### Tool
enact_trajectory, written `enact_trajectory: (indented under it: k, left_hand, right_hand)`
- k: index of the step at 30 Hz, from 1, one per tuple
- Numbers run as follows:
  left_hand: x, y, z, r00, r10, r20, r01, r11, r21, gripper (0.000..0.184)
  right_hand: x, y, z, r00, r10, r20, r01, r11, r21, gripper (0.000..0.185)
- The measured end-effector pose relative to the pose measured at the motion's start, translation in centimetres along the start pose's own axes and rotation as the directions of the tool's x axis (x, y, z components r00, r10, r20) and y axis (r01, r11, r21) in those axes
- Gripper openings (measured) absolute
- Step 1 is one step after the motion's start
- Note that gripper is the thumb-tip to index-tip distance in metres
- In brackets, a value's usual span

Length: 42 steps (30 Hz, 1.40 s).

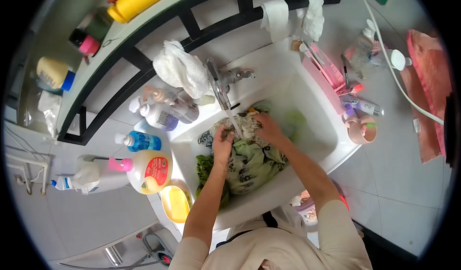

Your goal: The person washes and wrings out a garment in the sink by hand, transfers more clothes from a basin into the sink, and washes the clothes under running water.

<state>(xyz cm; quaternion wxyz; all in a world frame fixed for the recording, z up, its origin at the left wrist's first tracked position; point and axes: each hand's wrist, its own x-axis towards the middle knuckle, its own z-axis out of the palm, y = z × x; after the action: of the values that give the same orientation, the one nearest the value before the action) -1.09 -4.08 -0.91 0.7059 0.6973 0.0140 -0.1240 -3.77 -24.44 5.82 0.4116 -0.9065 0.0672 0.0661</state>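
Both my hands are down in the white sink (317,147), gripping a wet beige patterned cloth (246,126) under the faucet (218,85). A stream of water runs from the spout onto the cloth. My left hand (223,142) has its fingers curled round the near left part of the bunch. On the right side, my right hand (267,128) is closed on the same cloth, its fingertips partly hidden in the folds. Light green fabric with dark prints (252,166) lies bunched below my hands. A darker green cloth (204,169) sits at the sink's left side.
Pump bottles (161,116), a blue bottle (144,141), a large detergent jug (151,171) and a yellow soap dish (175,203) line the left rim. A pink toothbrush holder (324,73) and cup (360,129) stand right. A black-framed shelf (192,25) overhangs the back.
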Motion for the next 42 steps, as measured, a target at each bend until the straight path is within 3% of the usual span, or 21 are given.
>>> enact_trajectory:
  k: [3,4,6,7,9,11,12,14,15,18,20,22,24,28,30,33,36,37,39,40,42]
  left_hand:
    - [-2.1,10.1,2.3,0.926,-0.351,-0.137,0.348,0.936,-0.046,0.058]
    - [-2.2,11.4,3.2,0.894,-0.423,-0.147,0.400,0.902,-0.164,0.055]
    - [0.1,7.5,2.9,0.904,-0.383,0.192,0.423,0.729,-0.538,0.050]
    - [0.6,6.8,3.1,0.891,-0.299,0.342,0.454,0.577,-0.679,0.048]
    - [0.4,6.8,4.1,0.931,-0.338,0.139,0.323,0.583,-0.746,0.035]
    - [-1.3,9.0,4.8,0.948,-0.311,-0.070,0.166,0.668,-0.725,0.032]
    - [-1.0,6.6,3.2,0.981,-0.192,0.001,0.152,0.772,-0.617,0.030]
    - [-1.4,2.6,1.1,0.987,-0.041,0.159,0.037,0.999,0.026,0.026]
    - [-1.8,1.4,0.6,0.964,-0.017,0.266,-0.081,0.932,0.352,0.025]
    - [-5.1,4.5,3.2,0.904,0.244,0.352,-0.425,0.610,0.669,0.040]
    - [-5.0,3.2,5.1,0.904,0.239,0.355,-0.427,0.459,0.779,0.050]
    - [-4.8,3.3,6.5,0.938,0.097,0.332,-0.344,0.377,0.860,0.066]
    - [-3.1,1.7,6.7,0.952,0.005,0.305,-0.292,0.297,0.909,0.063]
    - [-1.3,0.7,7.5,0.950,-0.152,0.271,-0.220,0.287,0.932,0.053]
    - [-0.3,-1.4,7.5,0.951,0.017,0.308,-0.302,0.256,0.918,0.044]
    - [1.1,-1.5,7.8,0.943,-0.002,0.334,-0.320,0.280,0.905,0.037]
    - [3.0,-1.2,7.9,0.924,-0.179,0.338,-0.261,0.350,0.900,0.042]
    - [3.4,-1.0,7.8,0.914,-0.231,0.334,-0.234,0.374,0.898,0.046]
    - [2.3,0.4,7.4,0.941,-0.093,0.324,-0.267,0.385,0.884,0.045]
    - [1.7,1.6,7.1,0.946,-0.024,0.323,-0.289,0.387,0.876,0.044]
    - [0.6,3.1,5.2,0.967,-0.193,0.165,0.004,0.662,0.749,0.045]
  right_hand:
    - [-1.6,-4.7,-2.0,0.979,-0.122,-0.164,0.184,0.874,0.449,0.038]
    - [-2.1,-6.1,-3.1,0.945,-0.240,-0.223,0.316,0.846,0.429,0.038]
    - [-2.9,-8.2,-5.5,0.830,-0.452,-0.326,0.552,0.748,0.368,0.039]
    - [-3.2,-8.6,-6.6,0.817,-0.477,-0.324,0.563,0.781,0.270,0.040]
    - [-3.7,-8.6,-8.6,0.789,-0.529,-0.311,0.573,0.817,0.066,0.041]
    - [-2.8,-4.3,-8.6,0.855,-0.410,-0.318,0.462,0.880,0.106,0.043]
    - [-2.2,-1.7,-8.3,0.882,-0.348,-0.319,0.404,0.906,0.129,0.043]
    - [-2.2,2.5,-7.2,0.960,-0.183,-0.214,0.241,0.927,0.289,0.041]
    - [-2.1,4.3,-6.1,0.984,-0.099,-0.150,0.148,0.920,0.363,0.040]
    - [-0.1,9.3,-2.0,0.879,0.264,-0.398,-0.105,0.920,0.378,0.044]
    - [0.2,7.5,-1.0,0.919,0.195,-0.343,-0.126,0.969,0.213,0.051]
    - [-0.7,4.2,0.7,0.947,0.026,-0.320,-0.057,0.994,-0.089,0.055]
    - [-2.3,2.0,3.0,0.938,-0.233,-0.258,0.080,0.866,-0.493,0.055]
    - [0.3,5.2,4.1,0.902,-0.325,-0.284,0.163,0.865,-0.474,0.046]
    - [2.2,6.2,4.3,0.923,-0.321,-0.211,0.201,0.871,-0.448,0.038]
    - [5.9,5.6,4.2,0.985,0.052,0.166,0.040,0.859,-0.510,0.033]
    - [7.6,3.5,2.9,0.943,0.185,0.276,0.030,0.780,-0.625,0.033]
    - [7.6,3.6,2.9,0.974,0.117,0.196,0.016,0.822,-0.569,0.034]
    - [6.8,3.5,2.8,1.000,0.003,0.015,0.004,0.899,-0.437,0.035]
    - [6.2,3.4,1.9,0.999,0.038,0.034,-0.023,0.930,-0.368,0.038]
    - [4.8,3.6,-0.6,0.991,0.100,0.091,-0.077,0.971,-0.226,0.043]
